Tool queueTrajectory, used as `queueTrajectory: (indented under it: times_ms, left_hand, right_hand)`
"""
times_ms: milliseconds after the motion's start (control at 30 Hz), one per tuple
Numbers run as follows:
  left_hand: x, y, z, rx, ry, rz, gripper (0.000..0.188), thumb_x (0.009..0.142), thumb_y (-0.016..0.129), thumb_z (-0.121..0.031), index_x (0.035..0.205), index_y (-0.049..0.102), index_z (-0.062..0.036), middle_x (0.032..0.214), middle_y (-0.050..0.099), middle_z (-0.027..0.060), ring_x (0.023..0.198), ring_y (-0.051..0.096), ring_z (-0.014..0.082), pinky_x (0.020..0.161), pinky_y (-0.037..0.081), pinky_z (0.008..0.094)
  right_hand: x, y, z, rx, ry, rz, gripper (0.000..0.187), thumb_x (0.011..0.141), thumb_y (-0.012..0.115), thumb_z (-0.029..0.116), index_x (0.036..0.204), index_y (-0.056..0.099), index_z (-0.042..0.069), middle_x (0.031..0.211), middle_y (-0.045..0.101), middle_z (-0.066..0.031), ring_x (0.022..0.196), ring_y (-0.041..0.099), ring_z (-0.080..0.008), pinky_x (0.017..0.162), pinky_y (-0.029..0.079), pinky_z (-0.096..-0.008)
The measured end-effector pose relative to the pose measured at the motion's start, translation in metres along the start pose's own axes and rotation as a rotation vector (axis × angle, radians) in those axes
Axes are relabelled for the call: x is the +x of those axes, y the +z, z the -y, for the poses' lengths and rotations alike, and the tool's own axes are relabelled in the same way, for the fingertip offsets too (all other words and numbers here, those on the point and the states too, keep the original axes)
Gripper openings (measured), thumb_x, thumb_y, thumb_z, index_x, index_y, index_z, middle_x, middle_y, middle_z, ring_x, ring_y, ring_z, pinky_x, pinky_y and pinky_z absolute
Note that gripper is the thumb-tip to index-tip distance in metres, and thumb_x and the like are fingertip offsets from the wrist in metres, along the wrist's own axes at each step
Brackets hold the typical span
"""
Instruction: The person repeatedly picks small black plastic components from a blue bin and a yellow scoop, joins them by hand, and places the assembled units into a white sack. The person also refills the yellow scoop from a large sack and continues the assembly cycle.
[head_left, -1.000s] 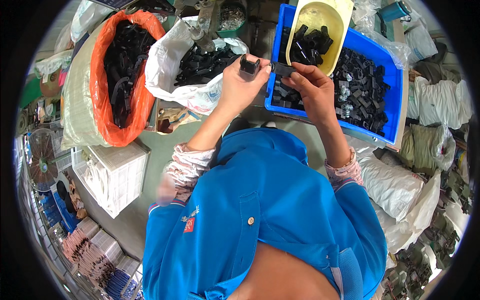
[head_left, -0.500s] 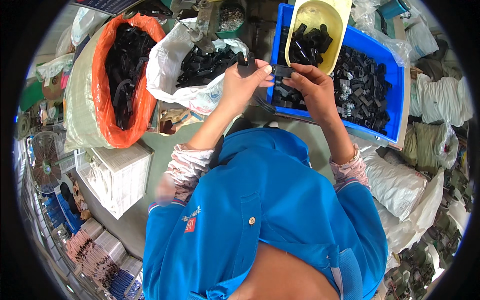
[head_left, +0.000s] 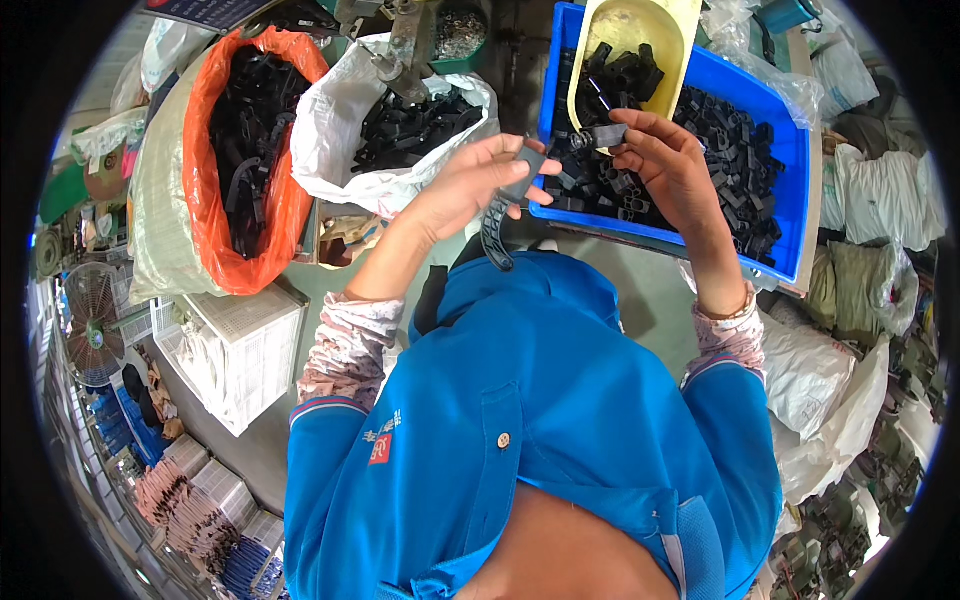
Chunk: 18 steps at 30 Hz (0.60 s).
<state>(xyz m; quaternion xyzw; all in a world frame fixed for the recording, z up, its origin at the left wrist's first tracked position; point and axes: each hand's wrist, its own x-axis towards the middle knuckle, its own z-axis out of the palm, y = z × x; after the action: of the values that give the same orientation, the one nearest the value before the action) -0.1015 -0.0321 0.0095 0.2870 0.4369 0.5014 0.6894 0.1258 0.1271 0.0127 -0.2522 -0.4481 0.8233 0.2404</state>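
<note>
My left hand [head_left: 465, 190] is closed round a long black plastic part, like a curved handle [head_left: 495, 228]. Its flat end lies against my fingers, while its ribbed, curved end points down toward my lap. My right hand [head_left: 672, 165] pinches a small black rectangular plastic piece [head_left: 606, 136] between thumb and fingertips. That piece is over the near end of a yellow scoop-shaped tray [head_left: 683, 60] with black tube-like parts in it. Beneath my right hand is a blue bin [head_left: 797, 190] full of small black plastic pieces. The two held parts are apart.
A white sack [head_left: 320, 130] of black parts stands left of my left hand, beside an orange-lined sack [head_left: 205, 190] of larger black parts. Behind them are a metal machine part [head_left: 408, 50] and a green container [head_left: 462, 62] of small metal bits. A white crate [head_left: 250, 350] stands lower left.
My hands have moved apart. The left has come nearer and turned the curved handle's end toward me; the right has shifted right with a small black piece.
</note>
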Motion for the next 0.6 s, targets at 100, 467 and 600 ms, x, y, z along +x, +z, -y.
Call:
queueTrajectory:
  times_ms: [100,467,600]
  left_hand:
    - [-0.002,0.009,0.001,0.069,-0.031,0.003,0.042,0.096,0.058,-0.021,0.130,0.049,0.0009,0.124,0.063,0.0168,0.098,0.068,0.0213,0.071,0.057,0.0302]
    - [-0.001,0.019,0.003,0.090,-0.069,0.101,0.045,0.095,0.059,-0.024,0.132,0.049,-0.0001,0.128,0.060,0.0172,0.092,0.069,0.0178,0.060,0.056,0.0257]
    - [0.002,0.022,0.004,0.073,-0.056,0.115,0.044,0.095,0.060,-0.025,0.130,0.050,0.0000,0.128,0.060,0.0179,0.092,0.069,0.0176,0.059,0.055,0.0249]
  right_hand:
    - [0.005,-0.002,0.008,-0.105,-0.004,0.055,0.023,0.093,0.061,0.008,0.113,0.061,-0.004,0.099,0.067,-0.0088,0.084,0.064,-0.0138,0.078,0.053,-0.0269]
    - [0.012,0.004,0.018,-0.416,0.061,0.118,0.022,0.085,0.069,0.007,0.104,0.065,-0.005,0.093,0.066,-0.0101,0.082,0.064,-0.0146,0.075,0.054,-0.0271]
    - [0.012,0.005,0.015,-0.431,0.085,0.147,0.022,0.085,0.070,0.008,0.103,0.065,-0.005,0.092,0.066,-0.0098,0.079,0.064,-0.0144,0.073,0.053,-0.0267]
